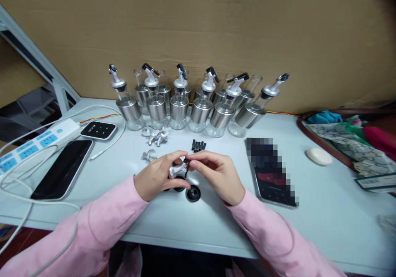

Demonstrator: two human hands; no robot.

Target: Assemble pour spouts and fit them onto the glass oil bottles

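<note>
My left hand (157, 174) is closed around a silver pourer spout (176, 170), holding it just over the table. At the spout's tip, my right hand (216, 171) pinches a small black flip lever (187, 166), which touches the spout. Whether the lever is fully seated I cannot tell. Black round stoppers (193, 193) lie on the table beneath my hands, partly covered by the left one. Beyond my hands is a small group of black levers (198, 145). Loose silver spouts (156, 136) lie to their left, with another silver piece (149, 155) nearer me.
Several glass-and-steel oil bottles (178, 107) with pourers stand in a row, with more bottles behind. Left are a power strip (37, 145), a Wi-Fi device (99, 130), a phone (63, 169) and white cables. Right are another phone (272, 174), a white oval object (319, 156) and a bag (334, 134).
</note>
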